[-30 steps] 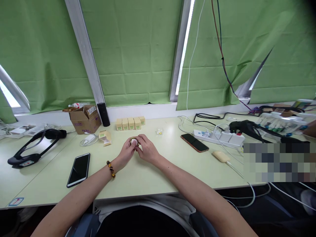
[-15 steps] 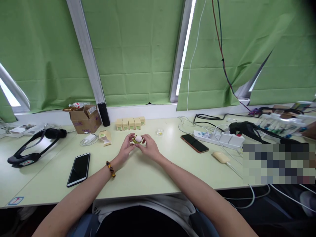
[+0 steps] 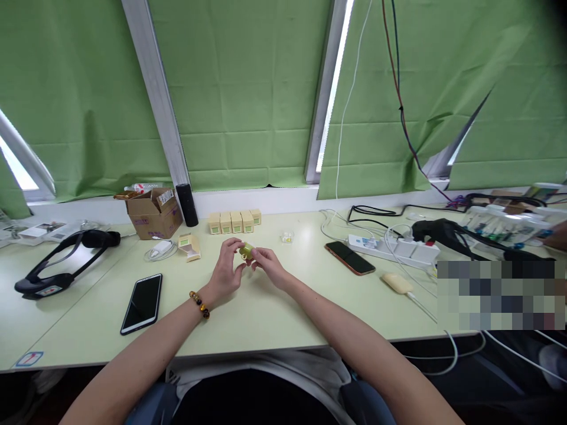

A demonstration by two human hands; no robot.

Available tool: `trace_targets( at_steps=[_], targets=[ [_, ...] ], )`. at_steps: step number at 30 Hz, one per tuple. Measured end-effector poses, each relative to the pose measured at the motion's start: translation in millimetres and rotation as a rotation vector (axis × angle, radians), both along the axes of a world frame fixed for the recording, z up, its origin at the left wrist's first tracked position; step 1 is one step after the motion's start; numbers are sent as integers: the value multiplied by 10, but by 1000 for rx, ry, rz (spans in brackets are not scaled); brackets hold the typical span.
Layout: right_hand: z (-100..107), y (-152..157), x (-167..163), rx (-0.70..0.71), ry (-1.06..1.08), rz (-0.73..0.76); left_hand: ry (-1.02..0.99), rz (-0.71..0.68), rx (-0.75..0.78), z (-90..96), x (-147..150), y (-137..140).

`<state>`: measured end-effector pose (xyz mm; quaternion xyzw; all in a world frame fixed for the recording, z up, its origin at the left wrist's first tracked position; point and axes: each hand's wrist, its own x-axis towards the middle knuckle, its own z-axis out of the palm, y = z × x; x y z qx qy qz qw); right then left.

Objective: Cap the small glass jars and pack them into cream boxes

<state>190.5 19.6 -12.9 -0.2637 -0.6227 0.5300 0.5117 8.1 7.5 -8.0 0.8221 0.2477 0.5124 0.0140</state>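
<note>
A small yellow-green case (image 3: 245, 251) is held above the table between my two hands, its green side turned towards me. My left hand (image 3: 225, 273) curls round its left side, with fingertips at the upper edge and the thumb low beside it. From the right, my right hand (image 3: 268, 265) pinches it between thumb and fingers. Part of the case is hidden behind the fingertips. Beyond my hands, a small clear plastic box (image 3: 286, 236) with a yellow bit in it lies on the table. An opened cream carton (image 3: 189, 247) lies left of my left hand.
Several small cream boxes (image 3: 234, 222) stand in a row at the back. Phones lie left (image 3: 142, 304) and right (image 3: 349, 258). A power strip (image 3: 394, 251) with cables, a cardboard box (image 3: 154, 215), a black cylinder (image 3: 186, 205) and a black headset (image 3: 66, 262) are around.
The case has been turned in my hands: its white part faced up before, and now its green side shows. My left thumb has moved down away from the case.
</note>
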Motion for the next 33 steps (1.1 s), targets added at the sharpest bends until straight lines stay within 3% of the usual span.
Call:
trace_targets(
  at_steps=[6, 12, 18, 25, 28, 33],
  targets=[
    [-14, 4, 5, 1, -53, 9, 81, 33, 37, -11, -20, 13],
    [-36, 16, 14, 5, -78, -35, -4, 42, -35, -37, -19, 30],
    [15, 16, 62, 8, -131, -114, -347, -3, -357, -22, 31, 101],
    [-63, 194, 191, -14, -205, -386, -813, -378, -932, 7, 5, 254],
    [-102, 290, 279, -12, -357, -509, -898, -483, -1025, 46, -8, 226],
    [-110, 419, 464, -45, -503, -711, -911, -496, -1077, 114, -20, 172]
  ],
)
